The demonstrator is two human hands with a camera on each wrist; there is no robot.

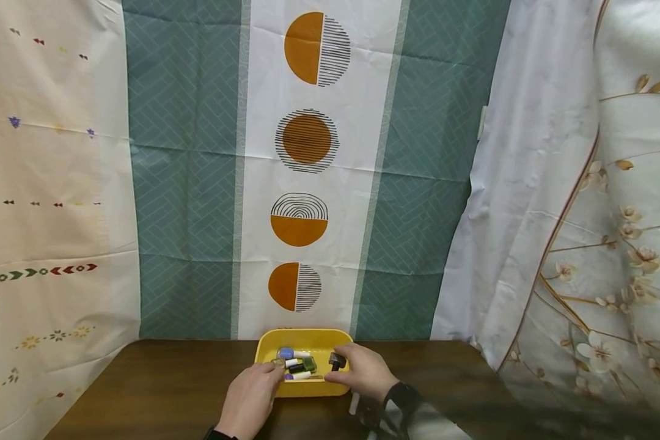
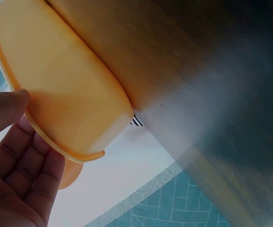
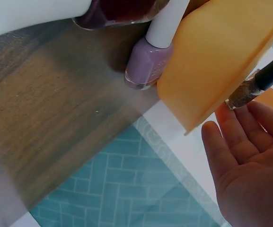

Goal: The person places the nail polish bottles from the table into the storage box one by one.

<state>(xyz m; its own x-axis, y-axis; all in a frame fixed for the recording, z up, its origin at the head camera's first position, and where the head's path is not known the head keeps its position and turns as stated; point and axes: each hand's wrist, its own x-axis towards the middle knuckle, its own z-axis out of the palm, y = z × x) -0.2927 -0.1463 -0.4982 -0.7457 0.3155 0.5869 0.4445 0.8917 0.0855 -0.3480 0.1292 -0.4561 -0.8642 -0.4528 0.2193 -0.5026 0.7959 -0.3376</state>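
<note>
A yellow tub (image 1: 308,390) stands near the table's far edge with several small nail polish bottles inside, among them a blue one (image 1: 286,353) and a green one (image 1: 309,364). At its left front corner my left hand (image 1: 251,391) grips the rim, thumb against the outer wall in the left wrist view. Over the tub's right end, my right hand (image 1: 367,370) holds a nail polish bottle (image 3: 244,92) with a black cap and dark, glittery contents. The fingertips meet its glass end in the right wrist view, where the thumb is beside the tub's rim.
Just outside the tub's right side stands a lilac nail polish bottle (image 3: 148,64) with a white cap. Close by is a dark red bottle (image 3: 122,10). Beyond the brown wooden table (image 1: 198,373) hangs a patterned green and white curtain (image 1: 187,183).
</note>
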